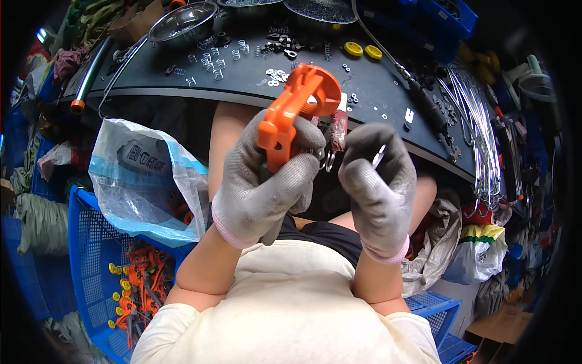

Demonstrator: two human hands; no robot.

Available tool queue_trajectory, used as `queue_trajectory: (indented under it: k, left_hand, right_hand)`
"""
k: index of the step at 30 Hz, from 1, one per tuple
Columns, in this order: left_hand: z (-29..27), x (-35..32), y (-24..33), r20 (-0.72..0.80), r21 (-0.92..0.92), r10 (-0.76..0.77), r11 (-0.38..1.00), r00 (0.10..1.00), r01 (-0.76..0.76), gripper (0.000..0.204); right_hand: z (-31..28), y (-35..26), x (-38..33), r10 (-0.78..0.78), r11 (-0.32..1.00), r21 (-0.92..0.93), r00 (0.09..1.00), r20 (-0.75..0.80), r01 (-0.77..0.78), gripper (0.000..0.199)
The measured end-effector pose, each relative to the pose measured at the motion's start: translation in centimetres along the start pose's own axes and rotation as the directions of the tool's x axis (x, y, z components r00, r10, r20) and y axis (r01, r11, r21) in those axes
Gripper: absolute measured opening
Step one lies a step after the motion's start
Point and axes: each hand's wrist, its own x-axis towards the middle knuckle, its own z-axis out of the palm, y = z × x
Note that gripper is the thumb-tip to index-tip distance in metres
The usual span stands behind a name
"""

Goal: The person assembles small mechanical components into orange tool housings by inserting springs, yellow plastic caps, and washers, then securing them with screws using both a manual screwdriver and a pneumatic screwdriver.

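My left hand (257, 194), in a grey-coated glove, grips an orange plastic tool body (280, 121) with a round, cup-like end tilted up and away. The fingers wrap around its lower part and hide some of it. My right hand (377, 191), gloved the same way, is just to the right with thumb and fingers closed. A small, thin, pale shiny piece (379, 156) shows between them; its kind is too small to make out. Between the hands, at the table edge, is a red-wrapped object (339, 132) with a metal loop below it.
The dark table (242, 76) carries springs (218, 63), white washers (277, 76), black parts (284, 43), yellow discs (353, 49) and metal rods (479, 139). Metal bowls (182, 23) stand behind. A plastic bag (142, 182) and a blue crate (91, 261) with orange tools lie at left.
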Motion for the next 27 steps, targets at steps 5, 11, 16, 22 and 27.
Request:
queue_trajectory:
  k: [5, 11, 16, 22, 27]
  left_hand:
    - [0.3, -0.4, 0.9, -0.085, 0.112, -0.163, 0.979, 0.983, 0.172, 0.023]
    - [0.8, 0.0, 0.4, -0.09, 0.261, -0.166, 0.948, 0.982, 0.184, 0.023]
    - [0.6, 0.1, -0.2, -0.076, 0.565, -0.02, 0.823, 0.997, 0.06, 0.028]
    - [-0.1, 0.3, -0.3, -0.052, 0.628, -0.016, 0.777, 0.999, 0.045, 0.027]
    - [-0.4, 0.3, -1.0, -0.047, 0.624, -0.011, 0.78, 0.999, 0.038, 0.025]
  right_hand:
    - [0.0, -0.4, 0.3, 0.079, 0.974, -0.216, 0.997, 0.018, -0.073, 0.013]
    - [0.6, -0.7, -0.4, -0.139, 0.973, -0.194, 0.989, -0.054, 0.126, 0.011]
    - [1.7, -0.6, -0.4, -0.105, 0.974, -0.213, 0.987, -0.125, 0.077, 0.011]
    - [1.5, -0.7, -0.2, 0.051, 0.983, -0.167, 0.991, -0.122, -0.071, 0.012]
    - [0.8, 0.1, 0.0, -0.025, 0.948, -0.32, 0.998, -0.052, 0.008, 0.014]
